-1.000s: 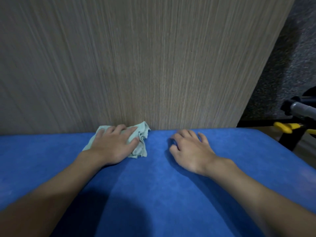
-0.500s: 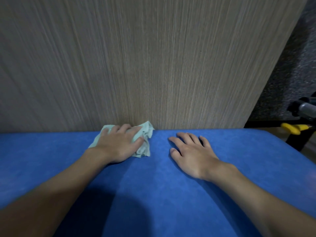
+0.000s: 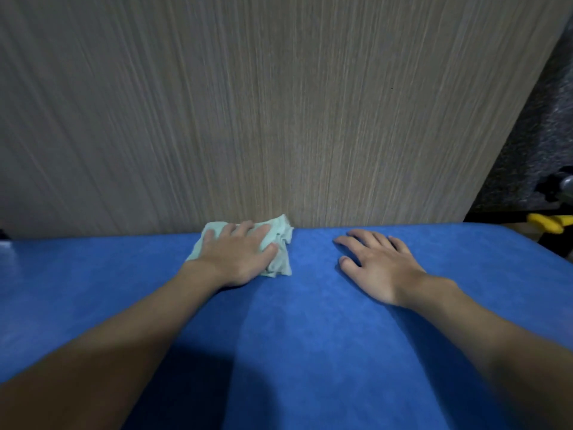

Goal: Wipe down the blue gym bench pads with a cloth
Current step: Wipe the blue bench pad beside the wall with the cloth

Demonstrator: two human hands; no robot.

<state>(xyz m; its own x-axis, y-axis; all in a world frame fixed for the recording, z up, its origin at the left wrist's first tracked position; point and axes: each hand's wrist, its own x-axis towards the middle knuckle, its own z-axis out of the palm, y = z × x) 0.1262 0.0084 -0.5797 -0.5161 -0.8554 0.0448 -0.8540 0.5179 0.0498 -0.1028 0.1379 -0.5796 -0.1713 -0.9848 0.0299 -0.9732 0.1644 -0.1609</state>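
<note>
My left grip (image 3: 238, 252) lies flat on the cloth (image 3: 280, 243), fingers straight and spread, pressing it down rather than clutching it, the same as a second ago. The cloth is bunched at the far edge of the pad (image 3: 294, 336), touching the foot of the wood panel (image 3: 279, 103), and it has kept that place along the edge. My right grip (image 3: 378, 268) rests palm down on the bare pad to the right of the cloth. It holds nothing. Its fingers, slightly curled a second ago, now lie straighter and fanned out. The blue gap between the cloth and my right fingertips is a little wider than it was half a second ago. My view has swung left, so both grips sit further right in it, and the yellow part (image 3: 545, 223) past the pad's far right corner is now close to the right border.
</note>
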